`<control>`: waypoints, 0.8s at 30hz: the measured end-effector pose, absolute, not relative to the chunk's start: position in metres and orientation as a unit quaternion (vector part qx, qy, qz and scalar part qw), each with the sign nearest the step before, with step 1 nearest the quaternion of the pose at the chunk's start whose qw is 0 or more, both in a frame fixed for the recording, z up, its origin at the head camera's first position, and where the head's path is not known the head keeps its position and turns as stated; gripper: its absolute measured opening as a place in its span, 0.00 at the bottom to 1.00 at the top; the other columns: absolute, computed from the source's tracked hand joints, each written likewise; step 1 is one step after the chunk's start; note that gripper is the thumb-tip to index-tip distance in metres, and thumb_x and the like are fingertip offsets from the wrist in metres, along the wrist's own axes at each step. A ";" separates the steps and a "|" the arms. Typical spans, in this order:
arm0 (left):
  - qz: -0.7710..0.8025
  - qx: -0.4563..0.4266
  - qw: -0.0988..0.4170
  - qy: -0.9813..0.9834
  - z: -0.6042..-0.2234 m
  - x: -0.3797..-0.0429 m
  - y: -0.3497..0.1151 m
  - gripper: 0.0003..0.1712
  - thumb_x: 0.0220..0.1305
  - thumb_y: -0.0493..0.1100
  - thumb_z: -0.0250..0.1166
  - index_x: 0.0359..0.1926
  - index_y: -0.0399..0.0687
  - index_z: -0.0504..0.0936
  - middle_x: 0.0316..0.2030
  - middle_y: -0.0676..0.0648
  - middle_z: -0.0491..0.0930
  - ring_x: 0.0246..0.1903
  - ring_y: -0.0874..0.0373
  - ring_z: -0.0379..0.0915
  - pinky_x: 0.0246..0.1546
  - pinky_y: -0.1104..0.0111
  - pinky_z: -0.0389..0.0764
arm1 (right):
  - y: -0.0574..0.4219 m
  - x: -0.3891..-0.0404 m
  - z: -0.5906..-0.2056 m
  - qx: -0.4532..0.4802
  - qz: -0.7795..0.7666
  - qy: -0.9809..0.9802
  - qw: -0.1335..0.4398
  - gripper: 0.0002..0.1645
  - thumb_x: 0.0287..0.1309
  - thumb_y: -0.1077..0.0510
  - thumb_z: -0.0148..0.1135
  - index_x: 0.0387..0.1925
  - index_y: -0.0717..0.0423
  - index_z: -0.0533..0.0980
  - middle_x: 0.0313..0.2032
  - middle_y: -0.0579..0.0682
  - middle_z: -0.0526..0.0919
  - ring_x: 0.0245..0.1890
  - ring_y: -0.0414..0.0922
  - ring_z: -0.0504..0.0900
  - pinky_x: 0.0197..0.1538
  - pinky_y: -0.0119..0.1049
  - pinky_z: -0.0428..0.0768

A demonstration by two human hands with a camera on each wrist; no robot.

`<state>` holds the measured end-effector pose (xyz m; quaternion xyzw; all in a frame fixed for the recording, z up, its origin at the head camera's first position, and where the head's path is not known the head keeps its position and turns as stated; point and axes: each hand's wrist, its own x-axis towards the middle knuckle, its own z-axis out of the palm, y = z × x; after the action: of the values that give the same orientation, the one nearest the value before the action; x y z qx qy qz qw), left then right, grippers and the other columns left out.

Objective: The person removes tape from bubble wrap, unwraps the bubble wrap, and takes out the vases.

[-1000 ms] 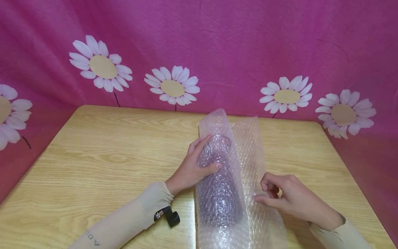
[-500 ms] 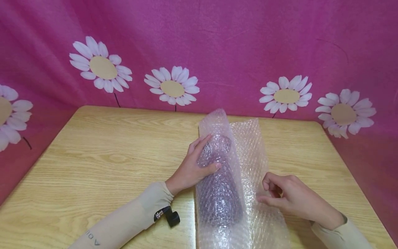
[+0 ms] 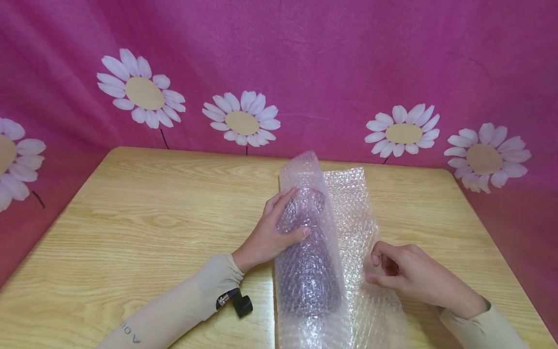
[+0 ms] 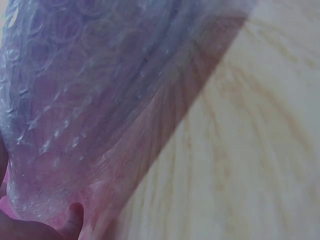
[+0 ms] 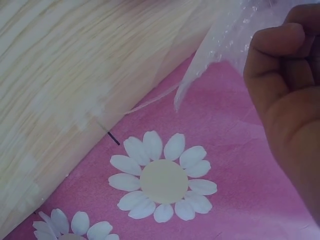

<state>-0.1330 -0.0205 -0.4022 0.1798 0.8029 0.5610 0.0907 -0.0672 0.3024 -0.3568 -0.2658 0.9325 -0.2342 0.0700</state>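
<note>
A purplish, bottle-shaped object (image 3: 310,271) lies lengthwise under clear bubble wrap (image 3: 301,172) on the table, and its exact kind is blurred by the layers. My left hand (image 3: 270,237) grips this bundle from the left, thumb across the top and fingers along the far left side. In the left wrist view, a digit (image 4: 75,220) touches the plastic at the lower left. To the right, a loose flap of the wrap (image 3: 350,213) extends past the bundle. My right hand (image 3: 407,271) pinches that flap's right edge between thumb and curled fingers.
The wood-grain table (image 3: 174,208) reaches back to a pink curtain (image 3: 305,58) printed with white daisies. A small black device (image 3: 240,303) sits at my left wrist. The bundle runs toward the table's near side, beyond the frame's lower edge.
My right hand has moved slightly to the right, drawing the flap's edge with it. The flap now looks wider and flatter. My left hand and the bundle have stayed in place.
</note>
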 end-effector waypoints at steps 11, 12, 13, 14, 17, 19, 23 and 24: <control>0.558 0.178 0.090 0.806 -0.400 -0.133 -0.020 0.55 0.60 0.66 0.71 0.79 0.87 0.47 0.83 0.48 0.40 0.80 0.36 0.48 0.73 0.28 0.56 | 0.307 -0.071 -0.359 -0.252 -0.225 0.934 0.115 0.17 0.60 0.42 0.73 0.37 0.42 0.72 0.22 0.31 0.69 0.24 0.25 0.67 0.26 0.23 0.69; 0.558 0.178 0.090 0.806 -0.400 -0.133 -0.020 0.55 0.60 0.66 0.71 0.79 0.87 0.47 0.83 0.48 0.40 0.80 0.36 0.48 0.73 0.28 0.56 | 0.308 -0.071 -0.359 -0.254 -0.225 0.934 0.113 0.17 0.60 0.42 0.73 0.37 0.42 0.72 0.22 0.31 0.68 0.24 0.25 0.66 0.25 0.23 0.69; 0.558 0.178 0.089 0.806 -0.400 -0.133 -0.020 0.55 0.60 0.66 0.71 0.79 0.87 0.47 0.83 0.48 0.40 0.80 0.36 0.48 0.73 0.28 0.57 | 0.308 -0.071 -0.360 -0.256 -0.226 0.933 0.112 0.17 0.61 0.42 0.73 0.37 0.42 0.73 0.21 0.31 0.68 0.23 0.25 0.66 0.25 0.23 0.69; 0.558 0.178 0.089 0.806 -0.400 -0.133 -0.020 0.55 0.60 0.66 0.71 0.79 0.87 0.47 0.83 0.48 0.40 0.80 0.36 0.49 0.73 0.28 0.57 | 0.309 -0.071 -0.360 -0.255 -0.225 0.933 0.115 0.17 0.61 0.43 0.73 0.37 0.41 0.73 0.21 0.31 0.67 0.23 0.25 0.66 0.25 0.23 0.68; 0.558 0.178 0.088 0.806 -0.401 -0.133 -0.020 0.55 0.60 0.65 0.71 0.79 0.87 0.47 0.83 0.48 0.40 0.80 0.35 0.49 0.72 0.27 0.57 | 0.310 -0.072 -0.361 -0.248 -0.225 0.933 0.131 0.16 0.60 0.43 0.73 0.38 0.41 0.73 0.21 0.31 0.67 0.23 0.25 0.66 0.25 0.23 0.68; 0.558 0.177 0.088 0.806 -0.402 -0.133 -0.020 0.55 0.60 0.65 0.72 0.79 0.87 0.47 0.83 0.48 0.40 0.80 0.35 0.49 0.72 0.27 0.57 | 0.311 -0.073 -0.361 -0.240 -0.222 0.934 0.144 0.17 0.60 0.43 0.73 0.38 0.42 0.74 0.21 0.32 0.68 0.23 0.26 0.66 0.25 0.24 0.68; 0.559 0.175 0.089 0.806 -0.402 -0.133 -0.020 0.55 0.60 0.65 0.72 0.79 0.88 0.47 0.83 0.48 0.40 0.80 0.35 0.49 0.72 0.27 0.56 | 0.312 -0.074 -0.361 -0.233 -0.215 0.935 0.157 0.18 0.59 0.41 0.73 0.39 0.43 0.74 0.21 0.33 0.69 0.23 0.26 0.66 0.25 0.24 0.68; 0.559 0.175 0.089 0.806 -0.402 -0.133 -0.020 0.55 0.60 0.65 0.72 0.79 0.88 0.47 0.83 0.48 0.40 0.80 0.35 0.49 0.72 0.27 0.57 | 0.312 -0.074 -0.362 -0.232 -0.214 0.936 0.158 0.18 0.59 0.41 0.73 0.39 0.43 0.75 0.21 0.33 0.69 0.23 0.26 0.66 0.25 0.24 0.68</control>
<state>-0.1333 -0.0198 -0.4017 0.1748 0.8059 0.5587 0.0889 -0.0739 0.3122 -0.3618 -0.2319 0.9357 -0.2136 0.1583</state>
